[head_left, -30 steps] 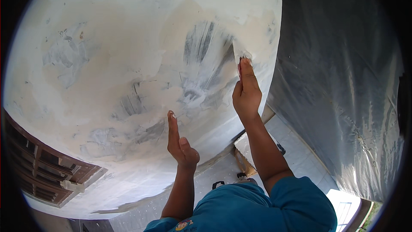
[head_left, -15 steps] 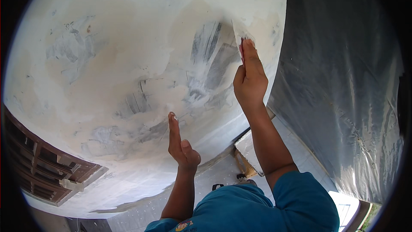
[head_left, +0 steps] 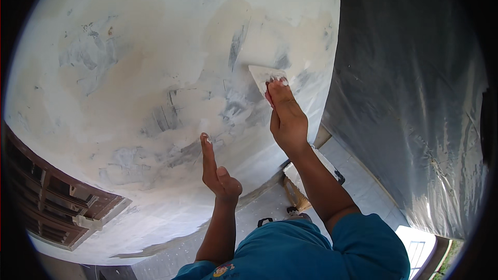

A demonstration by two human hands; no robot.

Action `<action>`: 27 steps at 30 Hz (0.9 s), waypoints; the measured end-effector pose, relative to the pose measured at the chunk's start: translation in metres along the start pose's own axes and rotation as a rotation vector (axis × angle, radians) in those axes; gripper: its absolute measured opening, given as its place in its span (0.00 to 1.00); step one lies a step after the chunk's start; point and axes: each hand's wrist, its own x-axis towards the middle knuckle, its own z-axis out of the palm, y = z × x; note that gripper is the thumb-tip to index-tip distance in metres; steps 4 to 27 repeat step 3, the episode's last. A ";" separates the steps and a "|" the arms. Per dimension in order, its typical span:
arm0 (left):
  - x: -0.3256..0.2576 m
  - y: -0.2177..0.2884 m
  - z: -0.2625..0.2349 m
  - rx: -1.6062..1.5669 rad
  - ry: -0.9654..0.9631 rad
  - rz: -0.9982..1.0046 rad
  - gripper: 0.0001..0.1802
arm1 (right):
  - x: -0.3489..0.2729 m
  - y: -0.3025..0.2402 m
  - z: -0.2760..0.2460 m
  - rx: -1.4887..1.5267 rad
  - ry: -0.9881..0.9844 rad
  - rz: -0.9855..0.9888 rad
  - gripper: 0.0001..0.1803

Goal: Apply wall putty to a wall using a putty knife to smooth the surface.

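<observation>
My right hand (head_left: 289, 124) grips a putty knife (head_left: 259, 76) by its reddish handle. The wide, pale blade lies against the white wall (head_left: 171, 31), which is patched with cream filler and grey smears. White paste clings to the fingertips of that hand. Lower and to the left, my left hand (head_left: 218, 173) is raised with its fingers stretched out and its thumb apart. There is white paste on its fingertips too, and it holds nothing. Whether those fingertips touch the wall I cannot tell.
A brown window grille (head_left: 62, 197) is set in the wall at lower left. Dark plastic sheeting (head_left: 410, 98) hangs on the right. Below my right arm stands a white-topped stand (head_left: 298, 179) with wooden legs, on a speckled pale floor (head_left: 176, 254).
My right hand has drawn the putty knife down and left across the wall, and the dark streaks there are now partly covered. My left hand has barely moved.
</observation>
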 end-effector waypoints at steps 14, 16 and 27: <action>-0.006 0.002 0.001 -0.020 -0.033 0.006 0.36 | 0.084 0.011 0.004 -0.134 0.215 -0.067 0.27; -0.006 0.002 0.001 -0.020 -0.033 0.006 0.36 | 0.084 0.011 0.004 -0.134 0.215 -0.067 0.27; -0.006 0.002 0.001 -0.020 -0.033 0.006 0.36 | 0.084 0.011 0.004 -0.134 0.215 -0.067 0.27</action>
